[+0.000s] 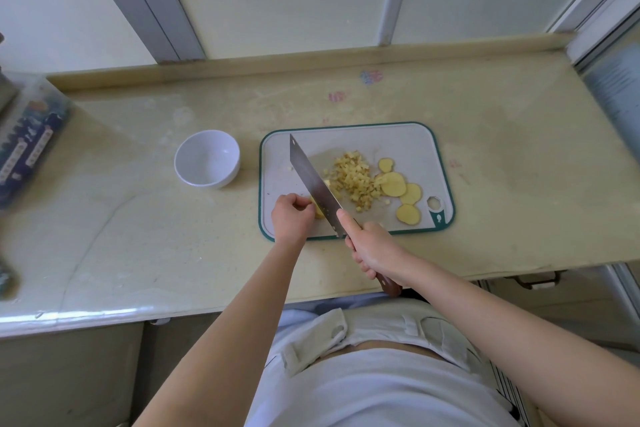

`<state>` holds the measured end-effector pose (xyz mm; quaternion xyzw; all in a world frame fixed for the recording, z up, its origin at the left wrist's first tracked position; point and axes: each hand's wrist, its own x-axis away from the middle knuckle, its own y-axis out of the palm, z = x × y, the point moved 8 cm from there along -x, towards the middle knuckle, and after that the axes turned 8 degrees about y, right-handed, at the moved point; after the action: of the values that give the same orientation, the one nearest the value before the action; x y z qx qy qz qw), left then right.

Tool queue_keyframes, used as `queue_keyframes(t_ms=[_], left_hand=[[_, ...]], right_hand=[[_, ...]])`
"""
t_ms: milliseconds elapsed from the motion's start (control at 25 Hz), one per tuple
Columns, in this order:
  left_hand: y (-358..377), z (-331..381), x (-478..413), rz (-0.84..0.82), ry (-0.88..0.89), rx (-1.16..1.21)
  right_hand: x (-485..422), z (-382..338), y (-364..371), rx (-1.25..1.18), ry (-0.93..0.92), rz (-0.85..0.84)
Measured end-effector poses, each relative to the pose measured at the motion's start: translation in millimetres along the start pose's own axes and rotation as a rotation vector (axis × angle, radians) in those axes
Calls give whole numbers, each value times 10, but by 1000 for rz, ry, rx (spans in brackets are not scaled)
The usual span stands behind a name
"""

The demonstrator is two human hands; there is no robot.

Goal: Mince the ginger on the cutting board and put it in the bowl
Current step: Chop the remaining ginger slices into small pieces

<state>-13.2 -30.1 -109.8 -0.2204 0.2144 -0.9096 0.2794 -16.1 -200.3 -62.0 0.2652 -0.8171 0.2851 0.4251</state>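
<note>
The right hand (pixel 374 250) was wrapped round the brown wooden handle of a steel cleaver-style knife (pixel 313 180), with the forefinger extended onto the blade. The left hand (pixel 292 215), fingers curled, pinched a yellow ginger chunk (pixel 318 211) against the blade's left face. Both hands lay over the near edge of a white, teal-rimmed plastic cutting board (pixel 398 139). Just right of the blade lay a heap of diced ginger (pixel 353 177), with round ginger slices (pixel 394 184) further right. A white round bowl (pixel 227 180) stood on the beige countertop (pixel 138 218), beyond and left of the left hand and apart from the board.
</note>
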Motion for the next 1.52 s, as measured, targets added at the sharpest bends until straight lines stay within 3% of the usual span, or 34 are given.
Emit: queue_keyframes(t_ms=[400, 720, 960, 1160, 1520], left_hand=[[6, -17, -38, -37, -1, -25], [-4, 17, -25, -43, 29, -41], [-18, 28, 23, -14, 38, -46], [-18, -1, 30, 7, 30, -24], [-14, -17, 74, 20, 39, -4]], right_hand=[[-279, -9, 93, 109, 32, 57], [-320, 24, 76, 47, 17, 54], [-257, 5, 19, -57, 10, -57], [-197, -34, -88, -80, -77, 14], [35, -48, -13, -60, -41, -29]])
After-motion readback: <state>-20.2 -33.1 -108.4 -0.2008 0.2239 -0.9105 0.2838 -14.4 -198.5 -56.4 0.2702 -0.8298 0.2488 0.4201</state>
